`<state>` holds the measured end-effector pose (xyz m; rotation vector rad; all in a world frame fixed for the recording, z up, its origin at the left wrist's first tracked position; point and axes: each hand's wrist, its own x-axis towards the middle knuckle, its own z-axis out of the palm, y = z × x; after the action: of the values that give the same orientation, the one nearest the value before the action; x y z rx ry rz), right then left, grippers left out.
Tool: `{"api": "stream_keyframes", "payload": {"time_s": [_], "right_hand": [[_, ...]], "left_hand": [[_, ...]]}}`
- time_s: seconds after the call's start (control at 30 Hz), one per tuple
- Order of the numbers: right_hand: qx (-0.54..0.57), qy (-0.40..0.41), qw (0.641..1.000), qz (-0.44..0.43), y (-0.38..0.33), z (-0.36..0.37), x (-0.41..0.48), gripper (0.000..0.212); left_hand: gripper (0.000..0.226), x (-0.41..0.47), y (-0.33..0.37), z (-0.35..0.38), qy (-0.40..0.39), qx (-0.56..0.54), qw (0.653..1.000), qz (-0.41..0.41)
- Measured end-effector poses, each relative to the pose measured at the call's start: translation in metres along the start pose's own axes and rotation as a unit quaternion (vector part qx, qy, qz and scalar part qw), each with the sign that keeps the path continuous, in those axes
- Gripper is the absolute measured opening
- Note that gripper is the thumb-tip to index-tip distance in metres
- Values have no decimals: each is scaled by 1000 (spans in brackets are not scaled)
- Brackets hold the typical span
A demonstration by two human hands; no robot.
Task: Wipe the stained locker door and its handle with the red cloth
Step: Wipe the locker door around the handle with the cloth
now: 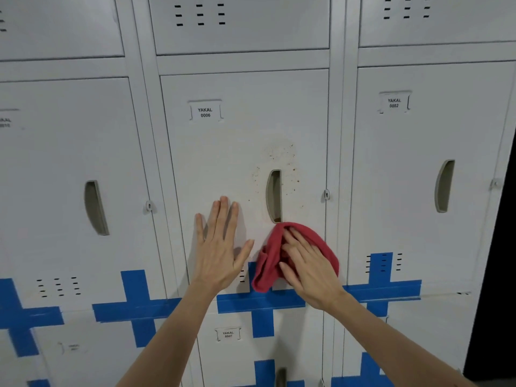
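Left hand flat on locker door; right hand seemingly presses red cloth.

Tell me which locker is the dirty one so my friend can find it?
Look at the wall of grey lockers and find the middle column. The dirty door has a label reading YAKAL 0006. Only it has brown specks around its handle.

A: Where's the crumpled red cloth?
B: On the pale metal locker door, just below its recessed grey handle, under the right hand.
A: And the left hand?
B: Flat on that door, just left of the cloth and handle.
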<state>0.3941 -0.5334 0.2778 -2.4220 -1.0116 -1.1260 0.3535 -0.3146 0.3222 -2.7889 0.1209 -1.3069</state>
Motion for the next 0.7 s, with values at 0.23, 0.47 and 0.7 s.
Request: {"api": "stream_keyframes", "payload": {"time_s": [0.23, 0.47, 0.7], "right_hand": [[-17, 52, 998, 38, -31, 9, 10, 32], [-42, 60, 997, 31, -27, 9, 16, 25], [-51, 21, 998, 32, -27, 7, 12, 26]], "left_hand": [[76, 0, 2, 0, -1, 1, 1000, -8], [76, 1, 2, 0, 2, 5, 1000, -14], [74, 3, 16, 1, 23, -9, 999, -26]]}}
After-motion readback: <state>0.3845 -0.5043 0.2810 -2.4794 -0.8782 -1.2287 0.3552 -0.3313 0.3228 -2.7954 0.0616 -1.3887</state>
